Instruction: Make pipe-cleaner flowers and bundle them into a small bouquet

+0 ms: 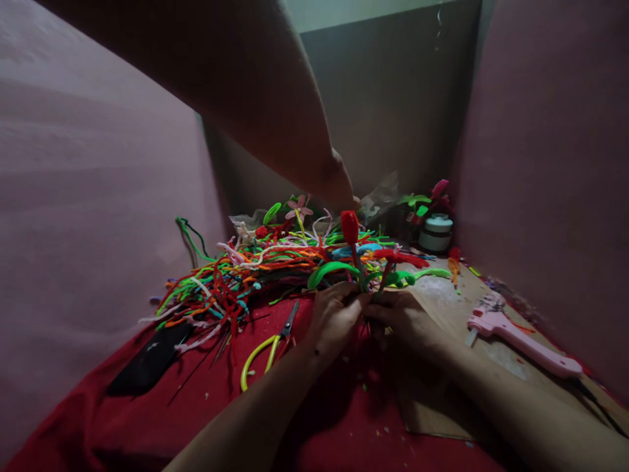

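Close together at the middle of the head view, my left hand (337,318) and my right hand (407,318) pinch the stems of pipe-cleaner flowers. From my left hand rises an upright red tulip (350,227) with a curved green leaf (334,270) at its side. Leaning right out of my right hand is a second red pipe-cleaner flower (403,258), also with green leaves. The stem ends below the fingers are mostly hidden. Yellow-handled scissors (260,360) lie beside my left forearm.
Another person's arm (275,105) reaches over the pile of coloured pipe cleaners (275,259) toward a plastic bag (383,196). A black phone (150,360) lies left. Right are a pink glue gun (521,341) on cardboard (437,419) and a pale-lidded jar (436,233).
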The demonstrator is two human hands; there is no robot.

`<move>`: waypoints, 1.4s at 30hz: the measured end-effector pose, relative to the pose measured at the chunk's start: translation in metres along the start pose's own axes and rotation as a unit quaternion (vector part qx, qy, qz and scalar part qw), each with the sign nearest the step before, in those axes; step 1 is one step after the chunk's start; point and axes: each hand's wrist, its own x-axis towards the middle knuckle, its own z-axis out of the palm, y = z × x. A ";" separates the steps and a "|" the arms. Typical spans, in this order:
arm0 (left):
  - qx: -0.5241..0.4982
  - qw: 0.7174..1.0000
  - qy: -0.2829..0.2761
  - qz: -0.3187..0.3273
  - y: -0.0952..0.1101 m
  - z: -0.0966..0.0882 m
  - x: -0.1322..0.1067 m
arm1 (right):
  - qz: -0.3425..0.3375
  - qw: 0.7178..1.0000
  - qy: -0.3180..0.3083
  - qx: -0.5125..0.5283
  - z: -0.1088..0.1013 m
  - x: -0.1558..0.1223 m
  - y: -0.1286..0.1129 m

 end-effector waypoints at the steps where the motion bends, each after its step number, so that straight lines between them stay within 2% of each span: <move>1: -0.012 1.000 0.001 -0.008 0.000 0.000 0.000 | 0.001 1.000 0.002 0.001 0.001 0.000 -0.001; 11: -0.065 0.994 0.009 -0.088 0.002 0.003 0.000 | 0.018 1.000 0.017 0.012 0.004 0.001 -0.005; 17: -0.011 0.997 0.018 -0.072 0.001 0.001 -0.001 | 0.024 0.999 0.018 0.019 0.006 0.000 -0.008; 23: -0.041 0.996 0.008 -0.083 0.010 -0.002 -0.004 | 0.003 1.000 0.008 0.016 0.006 -0.003 -0.014; 27: -0.027 0.995 0.019 -0.090 0.012 -0.002 -0.003 | 0.015 1.000 0.017 -0.001 0.004 -0.004 -0.012; 31: -0.009 0.997 0.024 -0.071 0.010 -0.002 -0.003 | 0.014 0.999 0.019 0.029 0.004 -0.003 -0.009; 35: -0.033 0.995 0.016 -0.094 0.010 -0.001 -0.004 | 0.006 0.998 0.018 0.051 0.003 -0.001 -0.005; 42: -0.016 0.996 0.026 -0.089 0.016 -0.002 -0.006 | -0.008 0.998 0.026 0.057 0.004 -0.004 -0.007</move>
